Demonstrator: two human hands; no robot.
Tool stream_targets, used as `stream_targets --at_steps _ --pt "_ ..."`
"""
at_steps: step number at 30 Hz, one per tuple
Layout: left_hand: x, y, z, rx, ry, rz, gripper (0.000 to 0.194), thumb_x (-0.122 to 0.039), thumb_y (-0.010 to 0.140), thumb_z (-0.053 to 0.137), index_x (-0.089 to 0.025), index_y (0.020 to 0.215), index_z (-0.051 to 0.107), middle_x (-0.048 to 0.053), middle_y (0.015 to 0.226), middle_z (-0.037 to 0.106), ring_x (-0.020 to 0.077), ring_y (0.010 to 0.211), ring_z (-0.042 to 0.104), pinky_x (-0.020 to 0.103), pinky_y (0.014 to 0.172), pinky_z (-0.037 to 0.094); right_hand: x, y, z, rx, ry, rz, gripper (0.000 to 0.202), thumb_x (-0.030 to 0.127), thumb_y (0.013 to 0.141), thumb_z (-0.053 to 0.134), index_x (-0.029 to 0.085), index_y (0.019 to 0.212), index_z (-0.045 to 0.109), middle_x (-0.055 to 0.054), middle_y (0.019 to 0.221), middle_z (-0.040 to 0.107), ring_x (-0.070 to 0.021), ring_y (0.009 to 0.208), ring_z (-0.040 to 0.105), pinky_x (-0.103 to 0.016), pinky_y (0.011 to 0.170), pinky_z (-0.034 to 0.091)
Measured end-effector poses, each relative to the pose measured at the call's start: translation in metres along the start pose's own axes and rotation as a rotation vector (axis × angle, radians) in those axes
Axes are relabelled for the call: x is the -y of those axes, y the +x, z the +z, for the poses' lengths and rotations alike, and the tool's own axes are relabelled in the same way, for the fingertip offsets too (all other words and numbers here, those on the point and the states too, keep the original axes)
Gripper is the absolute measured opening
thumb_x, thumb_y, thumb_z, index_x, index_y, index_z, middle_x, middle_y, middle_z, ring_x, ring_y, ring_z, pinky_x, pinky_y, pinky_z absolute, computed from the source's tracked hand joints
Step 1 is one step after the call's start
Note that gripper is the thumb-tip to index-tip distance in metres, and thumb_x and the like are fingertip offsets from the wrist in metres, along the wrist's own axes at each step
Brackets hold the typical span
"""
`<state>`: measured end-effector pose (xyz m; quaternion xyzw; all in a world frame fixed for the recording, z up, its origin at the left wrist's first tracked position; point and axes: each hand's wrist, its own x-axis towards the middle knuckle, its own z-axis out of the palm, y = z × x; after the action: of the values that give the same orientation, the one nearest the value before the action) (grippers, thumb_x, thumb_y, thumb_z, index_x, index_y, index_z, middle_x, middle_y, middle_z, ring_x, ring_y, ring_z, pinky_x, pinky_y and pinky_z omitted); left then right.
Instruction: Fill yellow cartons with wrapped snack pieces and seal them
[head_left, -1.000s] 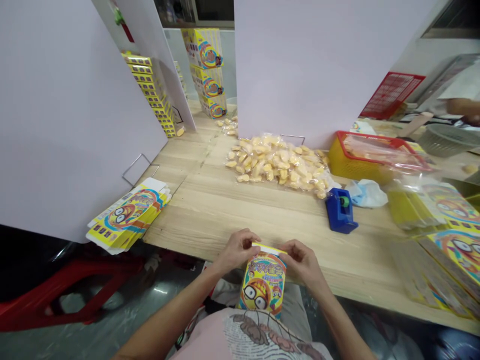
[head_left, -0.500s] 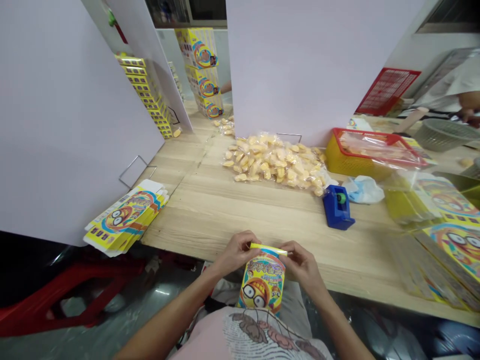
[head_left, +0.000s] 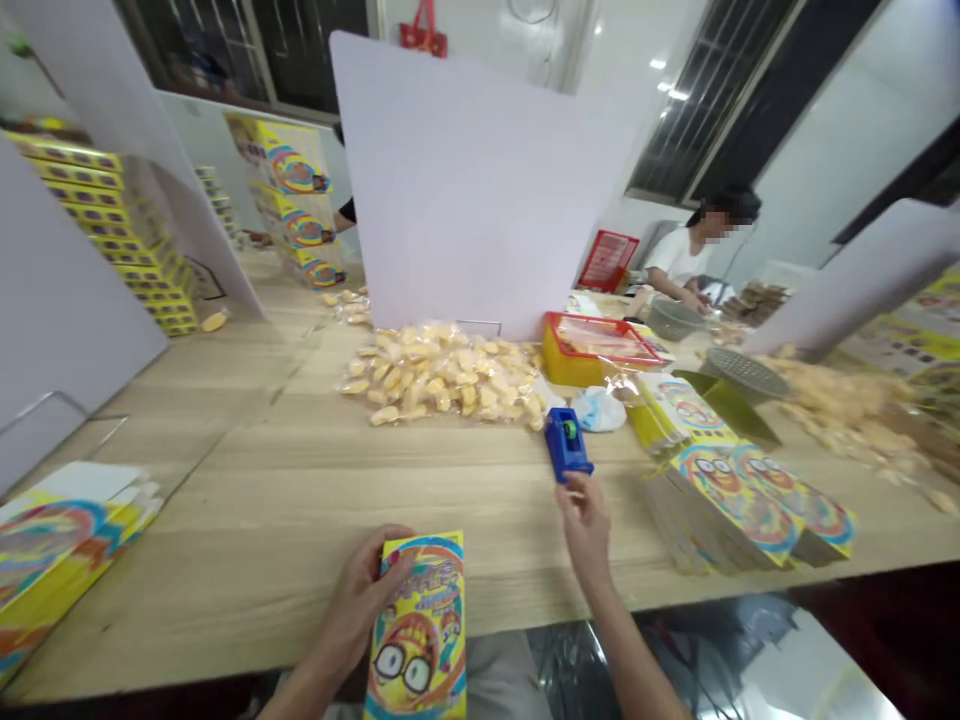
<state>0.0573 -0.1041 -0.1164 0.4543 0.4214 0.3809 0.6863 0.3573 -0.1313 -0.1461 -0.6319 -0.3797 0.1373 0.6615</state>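
My left hand (head_left: 369, 590) grips a yellow printed cardboard box (head_left: 421, 640) at the table's front edge, thumb across its face and fingers along its left side. The box stands with its cartoon front, a face in round glasses, turned up toward me, and its top looks closed. Farther right, my right hand (head_left: 585, 515) reaches to a blue tape dispenser (head_left: 568, 447). Its thumb and fingers pinch at the dispenser's near end, where the tape comes off. Any tape between the fingertips is too small to make out.
Wrapped yellow pieces (head_left: 450, 375) lie heaped beyond the dispenser, beside a yellow basket with a red rim (head_left: 570, 370). Flat cartons (head_left: 735, 500) are stacked at right, more cartons (head_left: 67, 540) at left. White panels (head_left: 472, 190) divide the table. A co-worker (head_left: 686, 255) sits at back right.
My right hand has left the box's top and moved right to the tape dispenser. My left hand still holds the box, now shifted left. The view has swung up and right.
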Motion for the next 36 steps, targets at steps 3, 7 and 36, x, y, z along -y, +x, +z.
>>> stream_targets --at_steps 3,7,36 --pt "-0.015 0.013 -0.003 0.051 0.015 -0.011 0.044 -0.039 0.073 0.075 -0.025 0.104 0.046 -0.004 0.076 0.063 0.0188 0.065 0.064 0.029 0.059 0.051 -0.022 0.054 -0.024 -0.222 -0.097 0.068 0.036 0.046 0.074 0.064 0.015 0.091 0.066 -0.008 0.092 0.063 -0.0182 0.075 0.056 -0.031 0.065 0.046" --pt "-0.026 0.023 -0.008 0.147 0.119 0.008 0.04 -0.041 0.07 0.076 -0.023 0.095 0.05 -0.004 0.071 0.061 0.0166 0.06 0.061 0.025 0.054 0.047 -0.039 0.084 -0.03 -0.078 -0.059 0.13 0.031 0.045 0.063 0.07 0.014 0.063 0.069 -0.002 0.06 0.061 -0.0166 0.057 0.051 -0.028 0.054 0.039" --pt "-0.058 0.038 -0.015 0.57 0.313 -0.061 0.037 -0.038 0.066 0.078 -0.014 0.089 0.061 0.0 0.074 0.06 0.0121 0.065 0.056 0.021 0.06 0.043 -0.063 0.023 -0.027 -0.207 0.322 0.301 0.03 0.038 0.053 0.077 0.019 0.059 0.054 0.003 0.06 0.056 -0.0153 0.061 0.056 -0.034 0.068 0.051"
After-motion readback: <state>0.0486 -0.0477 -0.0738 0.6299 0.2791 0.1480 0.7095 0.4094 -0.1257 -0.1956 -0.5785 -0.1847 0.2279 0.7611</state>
